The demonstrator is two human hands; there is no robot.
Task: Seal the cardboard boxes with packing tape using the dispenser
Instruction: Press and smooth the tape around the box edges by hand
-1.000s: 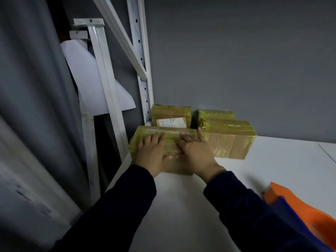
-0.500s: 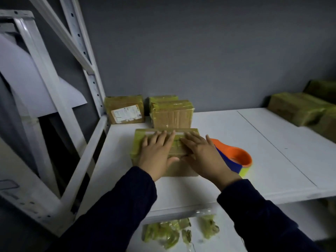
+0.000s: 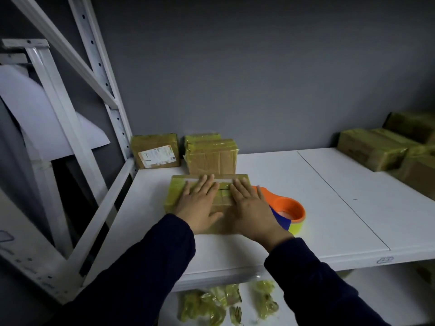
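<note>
- Crumpled yellowish tape scraps (image 3: 226, 304) are lying on the lower shelf nearest the camera, several wads, exact count unclear.
- Two dark sleeves (image 3: 150, 262) are reaching forward over the front edge of the white shelf (image 3: 329, 208).
- Left hand (image 3: 200, 203) is lying flat, palm down, fingers spread, pressing on the top of the near box; grip apart, closing on nothing.
- Right hand (image 3: 251, 208) is lying flat the same way, just beside the left one, fingers spread, covering the box's right part; grip apart too.
- One tape-wrapped cardboard box (image 3: 174, 194) is sitting under both hands, near the shelf's front left; a pale strip is running along its far top edge.
- One tape dispenser (image 3: 288, 211), orange with a blue part and a yellow-green tape roll, is resting on the shelf touching or just beside the box's right side, partly hidden by the right hand.
- Behind: one labelled box (image 3: 155, 150) is standing against the wall by the rack upright (image 3: 103, 74); beside it, a stack of two taped boxes (image 3: 211, 155), just behind the near box.
- Far right: a pile of taped boxes (image 3: 374, 149), at least three, is running out of frame.
- Grey wall (image 3: 259, 67) is filling the back.
</note>
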